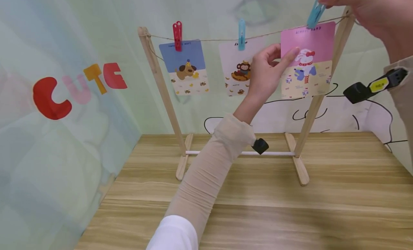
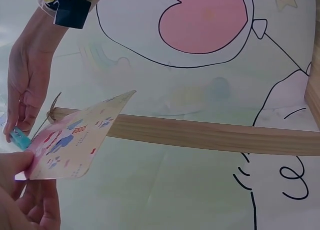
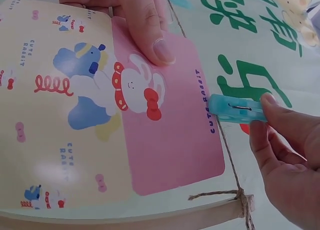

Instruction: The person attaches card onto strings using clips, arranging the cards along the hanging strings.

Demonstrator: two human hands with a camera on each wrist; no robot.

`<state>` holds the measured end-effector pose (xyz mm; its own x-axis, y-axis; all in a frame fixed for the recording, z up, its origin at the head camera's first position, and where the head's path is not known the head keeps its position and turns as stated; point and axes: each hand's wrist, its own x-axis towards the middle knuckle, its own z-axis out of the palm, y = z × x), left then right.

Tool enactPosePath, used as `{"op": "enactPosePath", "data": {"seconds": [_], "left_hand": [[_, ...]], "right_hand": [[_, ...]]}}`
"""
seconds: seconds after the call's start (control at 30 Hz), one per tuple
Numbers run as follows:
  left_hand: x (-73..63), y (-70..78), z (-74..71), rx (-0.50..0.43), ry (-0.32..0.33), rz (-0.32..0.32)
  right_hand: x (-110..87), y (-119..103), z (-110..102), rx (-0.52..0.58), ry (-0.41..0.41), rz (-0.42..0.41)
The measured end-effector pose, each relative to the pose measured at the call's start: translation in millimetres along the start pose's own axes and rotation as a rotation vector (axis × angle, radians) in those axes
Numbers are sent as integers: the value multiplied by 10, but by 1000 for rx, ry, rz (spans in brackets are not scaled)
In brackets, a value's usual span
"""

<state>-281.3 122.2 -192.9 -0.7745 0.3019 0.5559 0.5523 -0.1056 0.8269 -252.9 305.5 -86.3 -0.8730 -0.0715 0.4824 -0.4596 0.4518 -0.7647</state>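
Note:
My left hand (image 1: 264,69) pinches the left edge of a pink and cream rabbit card (image 1: 306,63), thumb on its front and fingers behind. The card's pink top edge lies at the twine (image 1: 274,33). Above it, my right hand (image 1: 371,17) pinches the upper end of a light blue clothespin (image 1: 316,13) between thumb and fingers. In the right wrist view the clothespin's (image 3: 235,108) tip overlaps the card's top edge, beside the printed words. The left wrist view shows the card (image 2: 75,140) edge tilted, with the left thumb (image 2: 15,165) on it.
A dog card (image 1: 185,69) hangs from a red clothespin (image 1: 177,35) and a monkey card (image 1: 233,63) from a blue clothespin (image 1: 241,35). Wooden posts (image 1: 164,96) with a white crossbar (image 1: 274,153) stand on the wood-grain table (image 1: 258,214). A printed cloth (image 1: 96,24) backs the table.

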Motion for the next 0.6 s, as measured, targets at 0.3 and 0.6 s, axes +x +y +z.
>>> {"op": "enactPosePath", "data": {"seconds": [0.3, 0.6], "left_hand": [[9, -3, 1, -6, -8, 16], [3, -21, 14, -8, -8, 13]], "right_hand": [[178, 274, -146, 77, -85, -37], [86, 160, -75, 64, -67, 42]]}}
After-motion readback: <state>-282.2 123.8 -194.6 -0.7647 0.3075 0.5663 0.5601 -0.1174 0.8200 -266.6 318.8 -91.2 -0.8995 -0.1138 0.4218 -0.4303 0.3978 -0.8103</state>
